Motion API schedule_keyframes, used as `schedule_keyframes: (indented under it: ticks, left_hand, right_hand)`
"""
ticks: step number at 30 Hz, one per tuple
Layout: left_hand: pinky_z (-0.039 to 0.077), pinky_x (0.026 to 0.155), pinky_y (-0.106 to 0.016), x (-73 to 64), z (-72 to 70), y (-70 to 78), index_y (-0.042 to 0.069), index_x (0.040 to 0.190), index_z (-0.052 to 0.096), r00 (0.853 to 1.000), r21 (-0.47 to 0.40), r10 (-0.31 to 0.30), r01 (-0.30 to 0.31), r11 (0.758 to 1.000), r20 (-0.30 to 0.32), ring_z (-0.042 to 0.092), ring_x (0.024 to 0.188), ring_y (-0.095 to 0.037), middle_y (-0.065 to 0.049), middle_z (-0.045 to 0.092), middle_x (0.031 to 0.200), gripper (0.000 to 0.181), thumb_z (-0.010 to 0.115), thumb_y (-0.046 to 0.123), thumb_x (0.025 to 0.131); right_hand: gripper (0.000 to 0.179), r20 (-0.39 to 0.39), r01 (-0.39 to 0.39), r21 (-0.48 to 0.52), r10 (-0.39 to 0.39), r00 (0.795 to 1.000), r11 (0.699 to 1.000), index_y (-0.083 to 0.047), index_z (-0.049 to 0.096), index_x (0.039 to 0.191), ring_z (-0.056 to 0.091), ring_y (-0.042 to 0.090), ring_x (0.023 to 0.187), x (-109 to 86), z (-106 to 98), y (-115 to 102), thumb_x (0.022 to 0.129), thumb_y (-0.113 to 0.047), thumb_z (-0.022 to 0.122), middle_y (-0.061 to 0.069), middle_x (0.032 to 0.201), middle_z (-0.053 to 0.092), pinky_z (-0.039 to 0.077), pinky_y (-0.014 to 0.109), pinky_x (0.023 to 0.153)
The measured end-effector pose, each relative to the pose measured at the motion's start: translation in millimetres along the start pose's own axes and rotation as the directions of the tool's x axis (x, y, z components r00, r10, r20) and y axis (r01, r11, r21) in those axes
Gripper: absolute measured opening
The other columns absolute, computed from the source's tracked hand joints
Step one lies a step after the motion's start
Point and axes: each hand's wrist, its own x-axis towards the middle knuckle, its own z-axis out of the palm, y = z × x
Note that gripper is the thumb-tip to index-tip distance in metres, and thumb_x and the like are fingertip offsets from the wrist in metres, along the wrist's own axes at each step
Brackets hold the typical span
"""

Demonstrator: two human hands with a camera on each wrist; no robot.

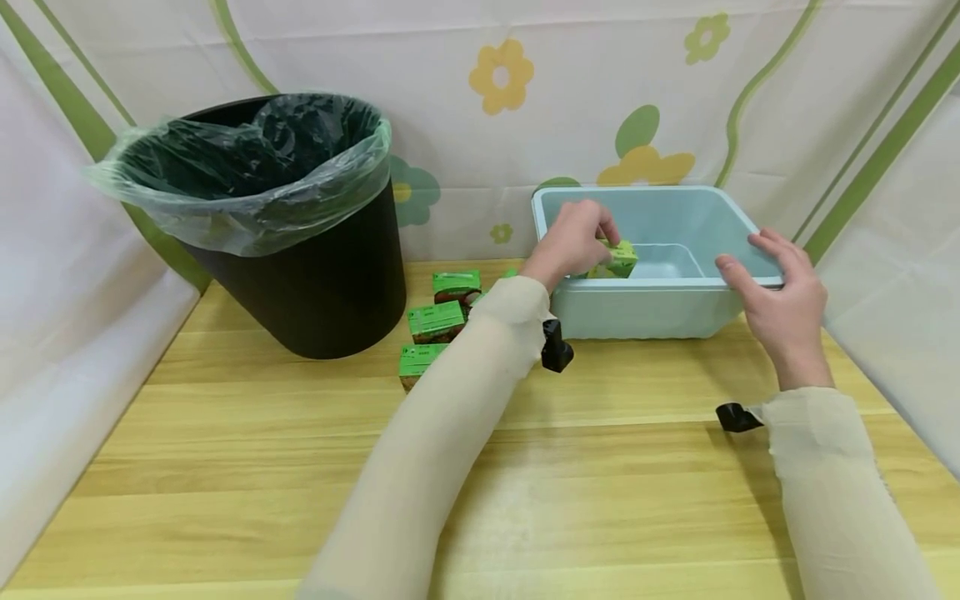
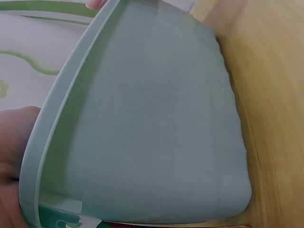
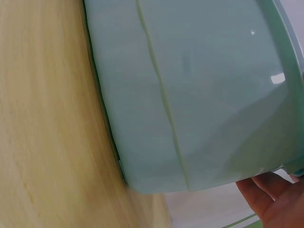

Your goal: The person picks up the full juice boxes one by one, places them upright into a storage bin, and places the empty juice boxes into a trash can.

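Observation:
My left hand (image 1: 573, 240) reaches over the front left of a light blue plastic tub (image 1: 637, 310). Its fingers pinch a small green box (image 1: 621, 258) inside the tub; the front wall hides the box's lower part. At the tub's right front corner, my right hand (image 1: 783, 308) grips the rim, thumb over the front edge and fingers along the right side. In the right wrist view, fingers (image 3: 261, 192) touch the outer wall near the rim. The left wrist view shows mostly the tub's outer wall (image 2: 142, 109), with part of the left hand (image 2: 14, 161) beyond the rim.
Left of the tub, several small green-topped boxes (image 1: 437, 319) stand on the wooden table (image 1: 247, 467), partly behind my left sleeve. A black trash can (image 1: 322, 283) lined with a clear greenish bag (image 1: 262, 221) stands at the back left. A flower-patterned curtain (image 1: 465, 125) hangs behind.

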Motion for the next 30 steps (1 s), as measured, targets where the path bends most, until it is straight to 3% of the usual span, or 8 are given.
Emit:
schedule_keyframes:
  ticks: [6,11,17,21,26,30]
  left_hand:
    - [0.057,0.099,-0.027,3.0,0.8,2.2,0.012,0.120,0.078,0.998,0.104,0.004,-0.010,0.995,0.057,0.064,0.125,-0.017,-0.001,0.074,0.129,0.024,0.072,0.004,0.098]
    - [0.055,0.107,-0.027,1.3,-1.2,4.1,0.013,0.128,0.077,0.996,0.111,-0.029,0.019,0.994,0.083,0.061,0.136,-0.017,0.000,0.071,0.139,0.032,0.071,0.003,0.098]
    - [0.053,0.111,-0.027,-5.4,-7.8,7.0,0.015,0.135,0.074,0.994,0.150,-0.013,-0.004,0.989,0.110,0.057,0.143,-0.016,0.001,0.068,0.145,0.040,0.063,-0.001,0.100]
    - [0.053,0.108,-0.026,-14.1,-16.4,4.4,0.014,0.137,0.072,0.997,0.124,0.014,-0.022,0.992,0.072,0.061,0.135,-0.014,0.001,0.070,0.141,0.037,0.065,0.005,0.101]
    - [0.054,0.100,-0.023,-30.3,-34.6,-0.9,0.016,0.133,0.071,1.000,-0.024,0.012,-0.012,1.000,-0.028,0.065,0.123,-0.011,0.001,0.072,0.132,0.031,0.070,0.017,0.102]
    - [0.057,0.095,-0.025,-47.5,-49.4,-9.4,0.017,0.132,0.071,0.994,-0.114,-0.026,0.014,0.993,-0.104,0.065,0.119,-0.012,0.001,0.072,0.130,0.030,0.071,0.022,0.103]
  right_hand:
    - [0.071,-0.001,-0.002,0.001,0.002,1.000,1.000,-0.020,0.050,0.160,0.022,0.012,0.165,0.1,0.3,0.3,0.098,-0.047,0.071,-0.014,0.173,0.034,0.021,0.030,0.134]
    - [0.070,-0.011,0.018,0.002,-0.018,1.000,1.000,-0.018,0.052,0.159,0.023,0.012,0.164,0.6,1.1,0.9,0.098,-0.046,0.071,-0.015,0.172,0.036,0.018,0.029,0.135]
    - [0.069,-0.009,0.010,0.010,-0.010,1.000,1.000,-0.018,0.052,0.158,0.022,0.011,0.164,0.1,1.4,0.1,0.098,-0.045,0.071,-0.016,0.171,0.036,0.018,0.030,0.135]
    - [0.069,-0.005,-0.001,0.012,0.001,1.000,1.000,-0.018,0.052,0.159,0.022,0.011,0.164,-0.6,2.0,-1.4,0.098,-0.045,0.070,-0.016,0.171,0.036,0.020,0.030,0.134]
    - [0.069,-0.002,-0.005,0.008,0.005,1.000,1.000,-0.018,0.051,0.159,0.021,0.011,0.165,-1.1,1.9,-2.3,0.099,-0.045,0.069,-0.016,0.172,0.035,0.019,0.029,0.135]
    - [0.069,-0.003,-0.006,0.006,0.006,1.000,1.000,-0.018,0.051,0.159,0.021,0.011,0.165,-0.7,2.2,-3.0,0.099,-0.046,0.069,-0.016,0.172,0.034,0.018,0.030,0.135]
